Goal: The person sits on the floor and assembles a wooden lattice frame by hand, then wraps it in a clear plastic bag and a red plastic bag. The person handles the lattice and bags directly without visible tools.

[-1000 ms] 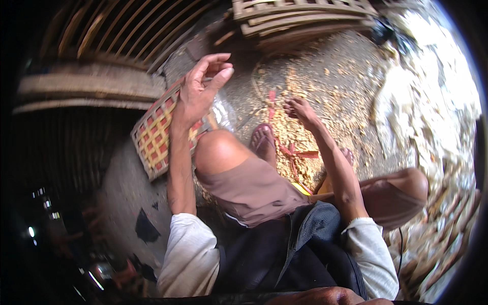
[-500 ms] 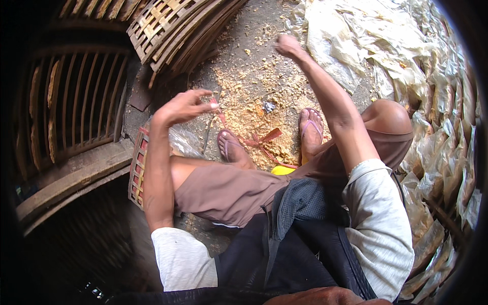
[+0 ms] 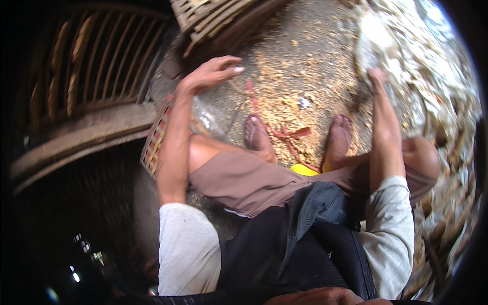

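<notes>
My left hand point(image 3: 213, 72) hovers over the floor at upper left, fingers stretched out and thumb apart, holding nothing. My right hand point(image 3: 377, 76) is closed at the near edge of a crumpled clear plastic sheet point(image 3: 376, 38), which narrows down to the fingers. Motion blur softens this hand and hides the exact grip. Between my sandalled feet lies a tangle of red strips point(image 3: 291, 133), with one strip point(image 3: 251, 90) reaching up toward my left hand, apart from it. A yellow object point(image 3: 304, 170) shows partly between my legs.
A stack of slatted wooden trays point(image 3: 213, 23) stands at the far left. Beside it is a slatted wooden frame point(image 3: 104, 66) over a wooden ledge point(image 3: 86, 134). A woven basket-like piece point(image 3: 154, 137) sits by my left forearm. Crumbs point(image 3: 284, 76) cover the floor; filled plastic bags point(image 3: 442, 218) line the right.
My right hand has swung right and nearer, onto the plastic sheet's edge. My left hand stays raised with fingers spread. The whole view has turned, shifting the floor and feet to the right.
</notes>
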`<state>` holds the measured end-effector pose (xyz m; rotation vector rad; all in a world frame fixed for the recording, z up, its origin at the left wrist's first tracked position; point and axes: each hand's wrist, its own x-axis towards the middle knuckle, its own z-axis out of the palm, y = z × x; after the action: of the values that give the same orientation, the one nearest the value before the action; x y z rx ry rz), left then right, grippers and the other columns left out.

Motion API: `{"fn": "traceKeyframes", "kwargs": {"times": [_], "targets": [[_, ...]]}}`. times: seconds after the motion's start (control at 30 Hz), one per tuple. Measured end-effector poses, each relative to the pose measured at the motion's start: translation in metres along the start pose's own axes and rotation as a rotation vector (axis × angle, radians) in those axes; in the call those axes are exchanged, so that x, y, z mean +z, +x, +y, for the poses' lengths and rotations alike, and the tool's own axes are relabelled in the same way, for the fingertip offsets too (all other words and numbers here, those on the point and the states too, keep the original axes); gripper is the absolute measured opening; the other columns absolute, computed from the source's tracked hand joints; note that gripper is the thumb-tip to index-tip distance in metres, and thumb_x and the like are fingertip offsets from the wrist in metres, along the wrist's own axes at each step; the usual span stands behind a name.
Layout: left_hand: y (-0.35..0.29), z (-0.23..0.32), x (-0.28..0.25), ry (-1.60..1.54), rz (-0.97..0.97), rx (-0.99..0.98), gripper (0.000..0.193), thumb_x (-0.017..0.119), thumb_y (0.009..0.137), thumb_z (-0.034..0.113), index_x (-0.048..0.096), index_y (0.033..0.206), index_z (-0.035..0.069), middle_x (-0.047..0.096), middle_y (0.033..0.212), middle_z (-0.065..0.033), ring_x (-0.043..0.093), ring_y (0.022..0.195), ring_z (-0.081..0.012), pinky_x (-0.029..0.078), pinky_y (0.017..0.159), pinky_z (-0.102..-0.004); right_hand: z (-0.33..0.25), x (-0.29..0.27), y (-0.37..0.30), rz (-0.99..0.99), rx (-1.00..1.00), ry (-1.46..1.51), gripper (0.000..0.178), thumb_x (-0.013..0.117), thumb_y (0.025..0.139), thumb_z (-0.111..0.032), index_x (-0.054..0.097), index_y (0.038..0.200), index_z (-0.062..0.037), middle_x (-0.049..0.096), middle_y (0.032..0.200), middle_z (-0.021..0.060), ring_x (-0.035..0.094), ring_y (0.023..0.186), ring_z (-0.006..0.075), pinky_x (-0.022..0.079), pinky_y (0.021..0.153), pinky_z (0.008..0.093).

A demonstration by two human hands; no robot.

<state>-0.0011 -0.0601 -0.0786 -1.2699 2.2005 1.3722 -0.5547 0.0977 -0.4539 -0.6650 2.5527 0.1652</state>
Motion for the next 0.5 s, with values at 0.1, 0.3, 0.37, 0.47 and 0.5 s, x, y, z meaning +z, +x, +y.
{"fn": "traceKeyframes", "kwargs": {"times": [0.1, 0.3, 0.37, 0.47, 0.5], "targets": [[0.006, -0.024, -0.01, 0.044, 0.013, -0.039, 0.065, 0.069, 0.101, 0.049, 0.055, 0.149, 0.007, 0.072, 0.116, -0.0047, 0.063, 0.108, -0.0124, 0.05, 0.089, -0.0297, -0.004, 0.042, 0.026, 0.046, -0.002, -0.065, 0.063, 0.055, 0.094, -0.049, 0.061, 0.146, -0.014, 0.048, 0.159, 0.0195, 0.034, 0.151, 0.0461, 0.024, 0.122, 0.0643], [0.012, -0.032, -0.012, -0.07, 0.075, -0.07, 0.078, 0.07, 0.096, 0.059, 0.051, 0.153, 0.009, 0.07, 0.129, -0.0099, 0.064, 0.118, -0.0201, 0.051, 0.098, -0.0392, 0.092, 0.023, 0.141, -0.046, 0.004, 0.242, 0.065, 0.064, 0.091, -0.049, 0.061, 0.146, -0.0134, 0.049, 0.159, 0.0164, 0.019, 0.158, 0.0382, 0.032, 0.12, 0.0567], [-0.012, -0.046, -0.015, -0.096, 0.099, -0.188, 0.08, 0.07, 0.095, 0.06, 0.051, 0.153, 0.009, 0.069, 0.132, -0.0109, 0.064, 0.121, -0.0217, 0.051, 0.102, -0.0414, 0.048, 0.059, 0.123, -0.125, -0.014, 0.508, 0.066, 0.065, 0.091, -0.051, 0.061, 0.146, -0.0139, 0.05, 0.159, 0.0161, 0.02, 0.158, 0.0376, 0.033, 0.119, 0.0559], [-0.017, -0.042, -0.016, -0.099, 0.1, -0.2, 0.082, 0.069, 0.095, 0.063, 0.05, 0.154, 0.01, 0.068, 0.135, -0.011, 0.064, 0.125, -0.0223, 0.05, 0.105, -0.0429, 0.054, 0.045, 0.113, -0.164, 0.067, 0.915, 0.068, 0.065, 0.091, -0.053, 0.06, 0.147, -0.0146, 0.05, 0.158, 0.0155, 0.023, 0.157, 0.0367, 0.034, 0.119, 0.0547], [-0.015, -0.039, -0.017, -0.102, 0.107, -0.19, 0.082, 0.069, 0.095, 0.063, 0.049, 0.155, 0.01, 0.068, 0.135, -0.0109, 0.064, 0.125, -0.0222, 0.05, 0.106, -0.043, 0.062, 0.032, 0.114, -0.144, 0.089, 1.031, 0.068, 0.065, 0.091, -0.054, 0.06, 0.147, -0.0148, 0.05, 0.158, 0.0154, 0.023, 0.157, 0.0363, 0.034, 0.119, 0.0543]]}}
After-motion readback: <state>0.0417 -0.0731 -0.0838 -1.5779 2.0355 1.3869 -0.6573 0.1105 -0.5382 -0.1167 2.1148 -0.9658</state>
